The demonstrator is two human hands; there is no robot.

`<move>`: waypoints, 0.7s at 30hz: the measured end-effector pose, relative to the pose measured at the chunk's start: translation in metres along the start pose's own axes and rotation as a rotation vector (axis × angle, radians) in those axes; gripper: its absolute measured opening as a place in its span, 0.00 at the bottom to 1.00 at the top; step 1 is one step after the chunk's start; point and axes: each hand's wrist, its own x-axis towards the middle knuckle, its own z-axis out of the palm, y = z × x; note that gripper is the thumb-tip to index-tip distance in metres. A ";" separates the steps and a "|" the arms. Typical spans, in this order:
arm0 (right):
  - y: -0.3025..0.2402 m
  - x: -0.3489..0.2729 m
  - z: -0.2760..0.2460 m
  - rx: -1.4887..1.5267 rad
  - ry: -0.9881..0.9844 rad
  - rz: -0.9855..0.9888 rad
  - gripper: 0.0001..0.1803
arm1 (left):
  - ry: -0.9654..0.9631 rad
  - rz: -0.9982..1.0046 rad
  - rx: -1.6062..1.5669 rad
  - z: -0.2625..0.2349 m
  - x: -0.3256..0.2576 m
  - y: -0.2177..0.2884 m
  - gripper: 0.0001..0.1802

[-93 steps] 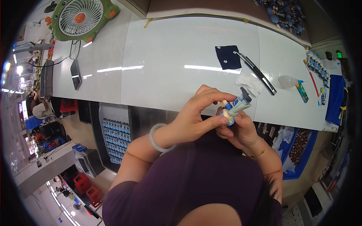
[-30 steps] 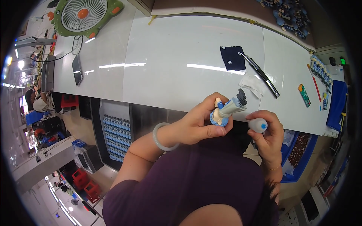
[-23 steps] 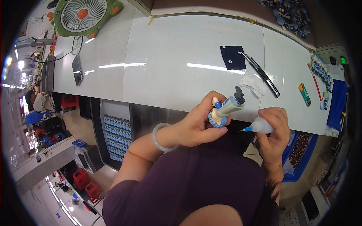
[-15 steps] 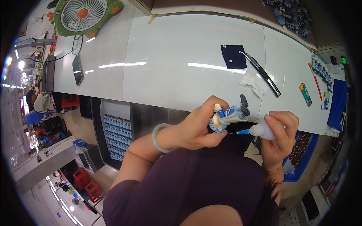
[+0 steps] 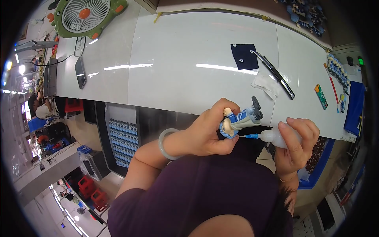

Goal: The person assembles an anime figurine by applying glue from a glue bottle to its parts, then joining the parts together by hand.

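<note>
My left hand (image 5: 211, 128) is closed around a small painted figurine (image 5: 239, 120) in blue, cream and grey. The figurine lies sideways, its dark shoes pointing up and right and its head low by my thumb. In my right hand (image 5: 298, 144) is a white squeeze bottle (image 5: 276, 137) with a blue needle tip, held nearly level. The thin needle points left, and its end is at or very close to the figurine's head beside my left thumb; contact is too small to tell.
On the white table (image 5: 177, 51) lie a dark blue cloth (image 5: 244, 56), black tweezers (image 5: 276, 77), a crumpled white tissue (image 5: 265, 84) and a green lighter (image 5: 321, 96). A green fan (image 5: 85, 15) stands far left. Rows of blue figurines (image 5: 123, 142) fill a tray below the table; a blue bin (image 5: 316, 173) sits right.
The bottle in my right hand has turned more level and its needle has come up to the figurine's head. My left hand keeps the figurine almost in place.
</note>
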 end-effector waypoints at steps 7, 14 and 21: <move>0.002 -0.001 0.001 -0.013 -0.007 -0.005 0.20 | -0.001 0.006 0.004 0.000 0.001 -0.001 0.22; -0.001 0.001 -0.004 -0.072 -0.004 -0.032 0.19 | -0.005 -0.004 0.027 -0.001 0.002 0.000 0.22; -0.001 0.002 -0.005 -0.077 0.009 -0.037 0.19 | -0.008 -0.012 0.001 0.000 0.001 -0.003 0.22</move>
